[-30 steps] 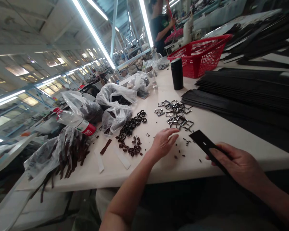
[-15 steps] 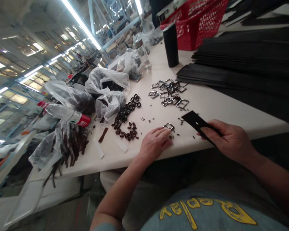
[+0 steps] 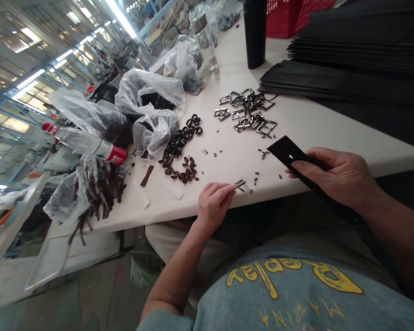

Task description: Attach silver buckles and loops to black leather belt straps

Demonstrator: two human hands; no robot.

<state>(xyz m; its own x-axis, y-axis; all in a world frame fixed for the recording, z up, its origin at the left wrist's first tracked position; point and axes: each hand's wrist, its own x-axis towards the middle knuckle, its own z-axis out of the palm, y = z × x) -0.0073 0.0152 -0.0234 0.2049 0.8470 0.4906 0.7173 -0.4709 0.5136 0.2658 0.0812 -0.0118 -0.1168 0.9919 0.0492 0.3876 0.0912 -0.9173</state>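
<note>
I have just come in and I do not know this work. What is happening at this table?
A person sits at a white table. The left hand pinches a metal buckle near the table edge, and the right hand holds a black strap. Further back lie a pile of buckles, dark loops and plastic bags.

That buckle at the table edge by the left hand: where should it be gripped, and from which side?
Probably pinch the metal buckle by its frame bar nearest the left hand, coming from the table edge: it lies flat and thin, and the fingertips already touch that end.
</note>
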